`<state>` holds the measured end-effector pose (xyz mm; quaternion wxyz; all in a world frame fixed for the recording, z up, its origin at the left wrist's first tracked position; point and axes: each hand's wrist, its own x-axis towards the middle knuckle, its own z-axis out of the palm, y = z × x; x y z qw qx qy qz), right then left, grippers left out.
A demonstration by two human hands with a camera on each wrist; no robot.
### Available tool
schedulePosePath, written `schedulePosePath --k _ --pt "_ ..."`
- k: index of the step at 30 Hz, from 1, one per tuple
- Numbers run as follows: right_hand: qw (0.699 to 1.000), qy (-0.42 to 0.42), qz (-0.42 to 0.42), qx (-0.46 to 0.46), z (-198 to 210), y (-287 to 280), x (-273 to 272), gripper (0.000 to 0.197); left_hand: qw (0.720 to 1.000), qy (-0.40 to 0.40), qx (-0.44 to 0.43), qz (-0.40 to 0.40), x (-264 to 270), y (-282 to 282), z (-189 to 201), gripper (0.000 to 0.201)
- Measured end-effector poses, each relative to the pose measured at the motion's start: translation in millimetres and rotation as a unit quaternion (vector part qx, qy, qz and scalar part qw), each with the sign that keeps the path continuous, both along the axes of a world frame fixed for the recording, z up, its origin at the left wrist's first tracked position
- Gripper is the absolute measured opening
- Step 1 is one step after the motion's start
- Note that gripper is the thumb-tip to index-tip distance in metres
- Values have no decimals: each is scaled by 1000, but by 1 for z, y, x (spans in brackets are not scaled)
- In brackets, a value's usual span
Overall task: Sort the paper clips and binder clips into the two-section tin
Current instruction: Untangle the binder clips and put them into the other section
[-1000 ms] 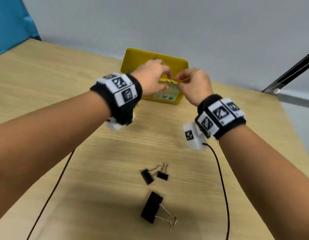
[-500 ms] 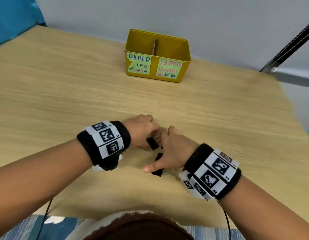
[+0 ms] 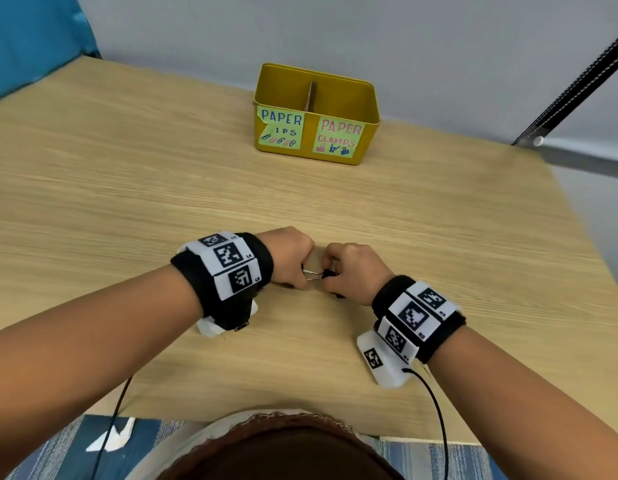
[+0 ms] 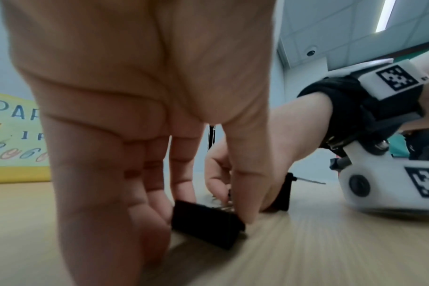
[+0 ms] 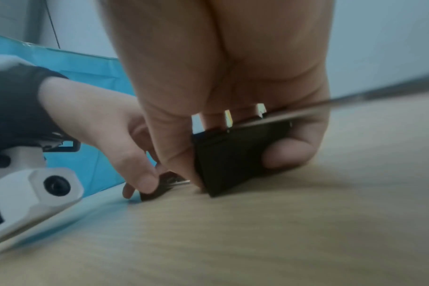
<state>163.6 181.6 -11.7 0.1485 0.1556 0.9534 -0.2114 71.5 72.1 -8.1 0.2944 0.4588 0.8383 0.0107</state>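
Head view, left hand (image 3: 290, 258) pinching one binder clip (image 4: 206, 222), right hand (image 3: 352, 271) gripping another (larger) (image 5: 235, 156).

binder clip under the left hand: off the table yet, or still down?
Still down. In the left wrist view the black binder clip rests on the table, pinched by the left hand.

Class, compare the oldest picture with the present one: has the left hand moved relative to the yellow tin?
Yes. The left hand has moved from over the yellow tin back toward the person, down to the table, where it now grips a binder clip.
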Motion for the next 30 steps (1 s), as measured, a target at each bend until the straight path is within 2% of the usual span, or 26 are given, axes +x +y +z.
schedulePosePath --k 4,7,13,15,20,21,22,24,27,30 --pt "1000 17 -8 -17 -4 10 -8 25 999 43 -25 0 -9 -1 1 35" --pt "998 37 -47 -38 1 25 -24 11 998 59 -33 15 -19 1 5 33" --pt "988 114 -88 -62 37 55 -72 6 995 63 22 74 -58 23 33 37" --pt "971 175 -124 -102 57 66 -92 3 990 77 71 92 -74 36 49 36" --pt "901 321 -224 -188 95 95 -153 12 957 124 203 163 -122 72 91 35" --pt "884 348 -241 -198 106 109 -180 12 951 139 211 177 -144 91 106 36" --pt "872 361 -256 -209 103 112 -186 12 949 140 214 187 -148 95 105 36" --pt "863 372 -269 -213 101 115 -195 15 950 138 208 185 -156 103 104 36" --pt "863 375 -273 -199 84 124 -212 19 951 148 205 176 -171 120 93 34" --pt "887 338 -252 -186 70 126 -219 20 959 146 179 166 -178 128 83 46"
